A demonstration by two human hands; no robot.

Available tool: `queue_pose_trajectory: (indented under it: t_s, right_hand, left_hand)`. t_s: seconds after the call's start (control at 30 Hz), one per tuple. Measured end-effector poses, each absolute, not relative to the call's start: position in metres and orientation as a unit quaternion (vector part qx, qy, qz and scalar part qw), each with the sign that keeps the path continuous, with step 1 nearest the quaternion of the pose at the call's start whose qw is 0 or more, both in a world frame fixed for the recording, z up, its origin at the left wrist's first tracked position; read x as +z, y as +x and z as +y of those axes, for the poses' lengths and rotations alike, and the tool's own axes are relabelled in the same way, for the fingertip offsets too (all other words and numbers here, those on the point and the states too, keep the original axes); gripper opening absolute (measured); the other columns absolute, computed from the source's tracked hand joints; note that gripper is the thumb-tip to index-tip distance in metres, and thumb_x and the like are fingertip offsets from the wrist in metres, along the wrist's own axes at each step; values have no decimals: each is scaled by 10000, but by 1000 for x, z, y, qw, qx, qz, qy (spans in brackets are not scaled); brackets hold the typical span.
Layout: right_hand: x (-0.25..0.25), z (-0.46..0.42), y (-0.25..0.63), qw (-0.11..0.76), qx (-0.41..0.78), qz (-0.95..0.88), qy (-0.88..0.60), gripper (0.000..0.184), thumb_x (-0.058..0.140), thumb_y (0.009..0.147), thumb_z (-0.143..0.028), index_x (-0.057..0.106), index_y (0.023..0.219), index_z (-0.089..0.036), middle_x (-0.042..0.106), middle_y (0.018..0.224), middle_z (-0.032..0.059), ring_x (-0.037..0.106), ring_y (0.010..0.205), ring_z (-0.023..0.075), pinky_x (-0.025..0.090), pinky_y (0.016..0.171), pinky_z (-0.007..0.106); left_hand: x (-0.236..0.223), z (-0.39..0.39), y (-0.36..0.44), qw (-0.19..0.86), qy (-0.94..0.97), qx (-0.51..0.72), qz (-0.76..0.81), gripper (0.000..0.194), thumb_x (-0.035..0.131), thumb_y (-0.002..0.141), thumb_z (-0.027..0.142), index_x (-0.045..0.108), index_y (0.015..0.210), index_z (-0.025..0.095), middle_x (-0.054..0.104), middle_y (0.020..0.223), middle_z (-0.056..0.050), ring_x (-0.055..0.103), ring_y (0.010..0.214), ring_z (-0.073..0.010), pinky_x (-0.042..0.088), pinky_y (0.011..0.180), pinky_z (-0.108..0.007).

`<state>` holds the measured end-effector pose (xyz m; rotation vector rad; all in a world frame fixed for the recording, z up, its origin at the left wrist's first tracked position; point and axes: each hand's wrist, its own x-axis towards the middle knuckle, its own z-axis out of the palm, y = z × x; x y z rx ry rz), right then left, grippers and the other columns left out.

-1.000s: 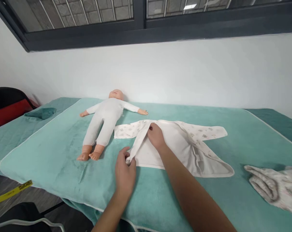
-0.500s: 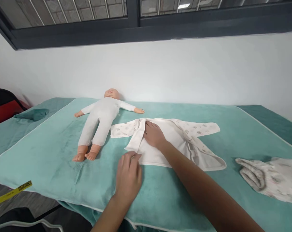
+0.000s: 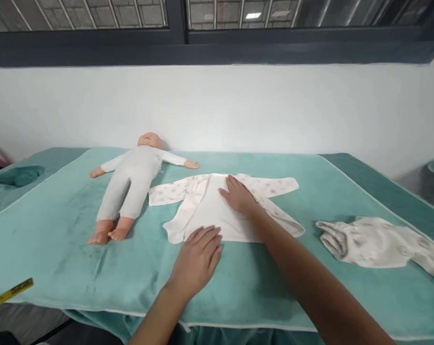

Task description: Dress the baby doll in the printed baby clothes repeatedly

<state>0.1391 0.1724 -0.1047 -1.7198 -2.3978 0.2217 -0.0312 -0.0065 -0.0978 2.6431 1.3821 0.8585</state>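
Green cloth (image 3: pixel 95 282): soft and wide, with a thin pale edge. It has a few wrinkles, and more green cloth hangs down at the near side.
Yellow strip (image 3: pixel 10 293): down at the near left corner, with dark marks on it.
Left hand (image 3: pixel 195 261): palm down, by the bottom edge of the small shirt (image 3: pixel 217 215). Its fingers are stretched out and a little apart – the tips reach over the edge, and they are not gripping anything.
Folded clothes (image 3: pixel 378 242): white with a pale print, on the green cloth at the right. One end is rolled up, and they lie well apart from the small shirt.
Right hand (image 3: pixel 236 194): flat on the upper middle of the small shirt. The fingers are out straight and the thumb sticks out to the left – it presses on the shirt and pinches nothing.
Small shirt: in the middle of the green cloth, with its front open and both sleeves out to the sides. The inside is plain white, and the sleeves have little pictures.
Doll (image 3: pixel 138 167): on its back, left of the small shirt, in a white suit. Its arms are out wide, its bare feet are nearer, and its head is by the wall (image 3: pixel 274 105).
Wall: white and plain, right behind the green cloth.
Window (image 3: pixel 234 14): up high, with a thick dark frame, and bars and blocks behind the glass.
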Motion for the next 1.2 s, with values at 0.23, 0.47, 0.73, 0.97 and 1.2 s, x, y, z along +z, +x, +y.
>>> queue_pose_trajectory:
  t_s: [0.23, 0.47, 0.73, 0.97, 1.2]
  right_hand:
    - [-99, 142, 148, 83, 36, -803, -590, 678, 228, 989, -476, 303, 1497, -33, 246, 1579, 174, 181, 1479, 274, 185, 1182, 433]
    - [-93, 35, 193, 101, 36, -867, -487, 650, 260, 993, -503, 335, 1495, -96, 290, 1568, 139, 210, 1475, 235, 235, 1185, 450]
    - [-86, -45, 281, 157, 72, -833, -526, 575, 459, 947, -463, 346, 1495, -329, 374, 1534, 39, 347, 1420, 238, 348, 1147, 492]
    - [-100, -38, 263, 245, 94, -796, -546, 448, 511, 906, -433, 518, 1349, -363, 473, 1468, 55, 478, 1326, 274, 470, 1048, 491]
    - [-56, 80, 111, 297, 242, -800, -462, 409, 454, 923, -423, 520, 1304, -291, 549, 1389, 50, 490, 1310, 220, 409, 1099, 409]
  left_hand:
    - [-88, -8, -25, 37, 866, 226, 445, 270, 488, 950, 281, 588, 1190, 211, 663, 1143, -40, 570, 1055, -227, 461, 897, -438]
    - [-90, -11, -27, -23, 856, 222, 467, 251, 472, 952, 295, 606, 1139, 195, 643, 1050, -77, 555, 961, -235, 430, 827, -423]
    - [-92, -20, -33, -26, 821, 282, 496, 203, 452, 952, 258, 632, 1028, 204, 670, 954, -60, 591, 893, -225, 451, 793, -402]
    - [-57, 9, -130, -37, 704, 372, 604, 234, 452, 927, 322, 614, 1053, 208, 650, 1061, -93, 568, 1065, -255, 439, 956, -413]
    - [-38, 82, -254, 118, 446, 370, 806, 519, 534, 824, 388, 525, 1261, 108, 512, 1351, -198, 466, 1260, -354, 375, 1049, -485]
